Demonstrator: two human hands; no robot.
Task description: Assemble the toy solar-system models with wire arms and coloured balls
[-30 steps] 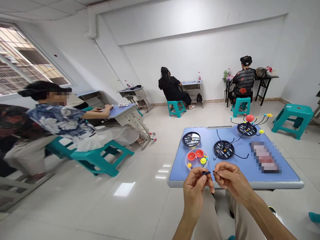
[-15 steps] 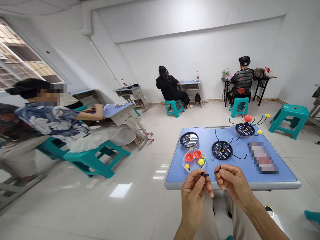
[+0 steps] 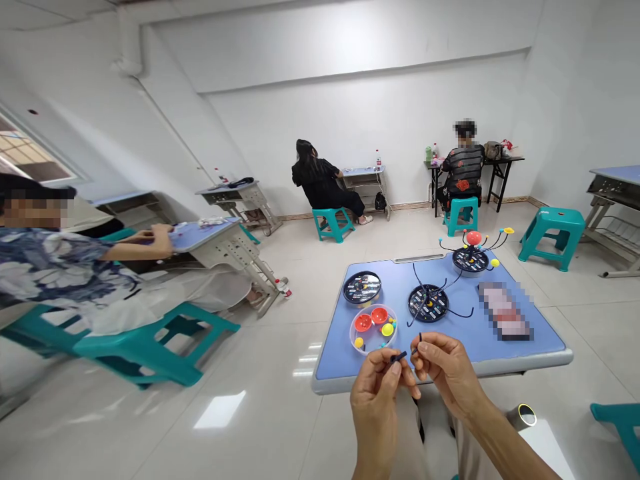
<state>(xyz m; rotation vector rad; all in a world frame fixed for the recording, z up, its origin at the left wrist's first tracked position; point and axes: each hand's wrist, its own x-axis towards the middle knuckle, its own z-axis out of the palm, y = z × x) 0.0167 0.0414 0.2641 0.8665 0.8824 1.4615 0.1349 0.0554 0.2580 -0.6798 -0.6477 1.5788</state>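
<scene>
Near the desk's front edge, my left hand (image 3: 376,400) is closed with a short black plastic tube (image 3: 400,357) pinched between thumb and fingers. My right hand (image 3: 447,367), just beside it, pinches a small thin black plastic piece (image 3: 421,338); the fingers hide part of it. The two pieces are apart. Beyond my left hand, a clear round tray (image 3: 373,335) holds red half-shells, a yellow cup and several small coloured balls. A black printed disc (image 3: 421,312) with curved black arms stands behind my right hand. At the back left lies another black disc (image 3: 362,287).
On the blue desk (image 3: 335,360), a planet model (image 3: 470,261) with a red ball stands at the back right. A blurred-out flat object (image 3: 505,312) lies at the right. Green stools (image 3: 554,230) stand around. Several people sit at other desks.
The view has swung slightly to the right, so the desk and hands appear further left. The tube in my left hand now tilts upward. Both hands keep their pinches.
</scene>
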